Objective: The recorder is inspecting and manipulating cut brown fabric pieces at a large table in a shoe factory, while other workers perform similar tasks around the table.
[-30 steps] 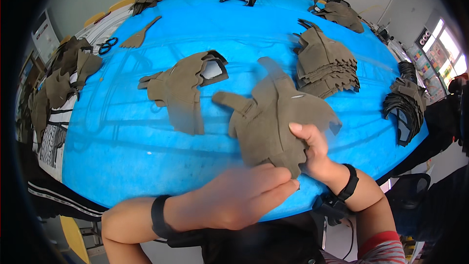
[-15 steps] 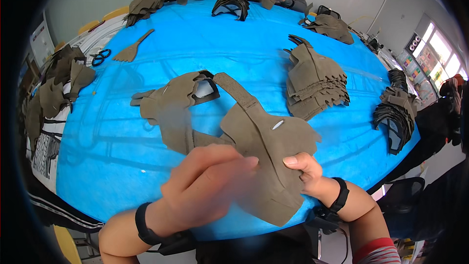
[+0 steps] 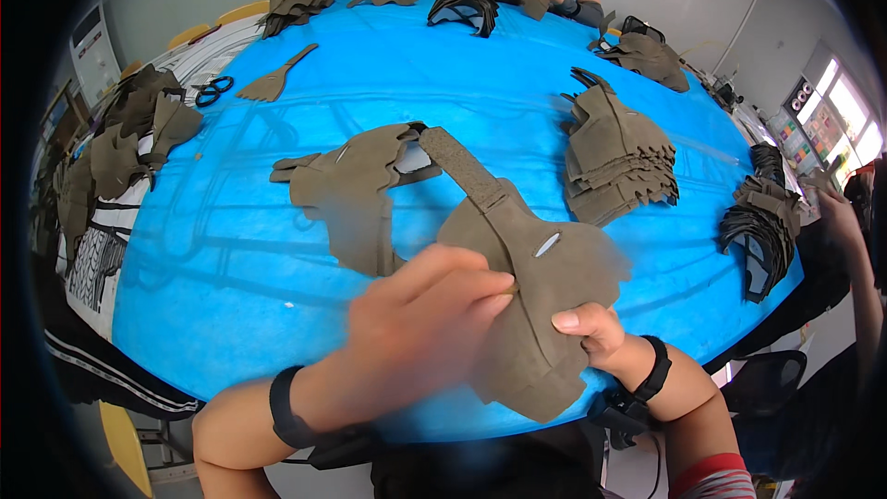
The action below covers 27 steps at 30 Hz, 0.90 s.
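We are holding a brown fabric piece [image 3: 571, 277] above the blue table [image 3: 231, 314]'s near side, its long axis slanting from far left to near right, our left hand [image 3: 407, 323] pinching at its middle seam [image 3: 538, 325], our right hand [image 3: 599, 330] clasping its right edge.

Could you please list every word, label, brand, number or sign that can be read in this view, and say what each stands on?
No text can be read here.
Brown piece in the hands: no lettering visible.
Stack of brown pieces beyond it: no lettering visible.
Coloured sheets at far right: any print is too small to read.
White panel at far left: too small to read.
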{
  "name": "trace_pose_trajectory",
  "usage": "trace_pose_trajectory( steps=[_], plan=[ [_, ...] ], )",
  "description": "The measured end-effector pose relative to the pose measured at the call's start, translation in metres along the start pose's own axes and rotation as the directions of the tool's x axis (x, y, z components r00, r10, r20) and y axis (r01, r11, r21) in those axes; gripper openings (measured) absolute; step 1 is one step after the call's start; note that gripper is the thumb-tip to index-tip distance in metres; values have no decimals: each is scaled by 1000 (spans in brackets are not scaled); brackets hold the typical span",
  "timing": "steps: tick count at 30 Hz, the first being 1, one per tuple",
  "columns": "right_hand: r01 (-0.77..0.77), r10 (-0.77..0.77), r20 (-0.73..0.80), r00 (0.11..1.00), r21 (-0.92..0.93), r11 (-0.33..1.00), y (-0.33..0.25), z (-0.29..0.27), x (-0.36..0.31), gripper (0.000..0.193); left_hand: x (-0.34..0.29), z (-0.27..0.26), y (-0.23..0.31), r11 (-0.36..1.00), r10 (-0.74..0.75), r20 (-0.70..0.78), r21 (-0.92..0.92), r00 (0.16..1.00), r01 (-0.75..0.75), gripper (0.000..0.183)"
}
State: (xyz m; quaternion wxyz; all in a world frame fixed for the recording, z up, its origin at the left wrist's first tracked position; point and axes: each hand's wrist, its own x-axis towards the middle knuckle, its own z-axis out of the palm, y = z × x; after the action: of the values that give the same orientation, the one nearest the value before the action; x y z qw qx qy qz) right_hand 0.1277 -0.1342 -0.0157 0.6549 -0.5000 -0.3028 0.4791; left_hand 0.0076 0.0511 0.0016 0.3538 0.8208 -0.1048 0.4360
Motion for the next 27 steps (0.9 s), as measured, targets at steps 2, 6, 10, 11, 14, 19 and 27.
trace_pose_trajectory(
  steps=[2,6,10,11,14,19,27],
  plan=[
    [21,-21,-5,1000,26,999,2,-1,-1,56,-2,0,4,1000,-9,21,-22,1000,9,20],
    [100,-99,-33,995,30,995,5,2,0,55,-4,0,5,998,-24,38,-49,999,25,19],
    [25,-34,-136,990,-64,998,0,6,0,69,-5,1,8,999,-22,33,-43,999,24,19],
    [30,-41,-142,989,-79,996,0,6,0,69,-6,1,8,999,-23,34,-44,999,24,19],
    [21,-39,-131,991,-139,990,-4,11,1,65,-10,1,7,999,-27,30,-34,999,28,20],
    [11,-52,-235,970,-172,985,-4,3,7,61,-22,2,19,969,240,379,-144,894,-199,31],
    [330,-386,-5,922,-508,795,1,-5,11,47,-7,-13,15,957,291,173,-41,941,-289,30]
  ],
)
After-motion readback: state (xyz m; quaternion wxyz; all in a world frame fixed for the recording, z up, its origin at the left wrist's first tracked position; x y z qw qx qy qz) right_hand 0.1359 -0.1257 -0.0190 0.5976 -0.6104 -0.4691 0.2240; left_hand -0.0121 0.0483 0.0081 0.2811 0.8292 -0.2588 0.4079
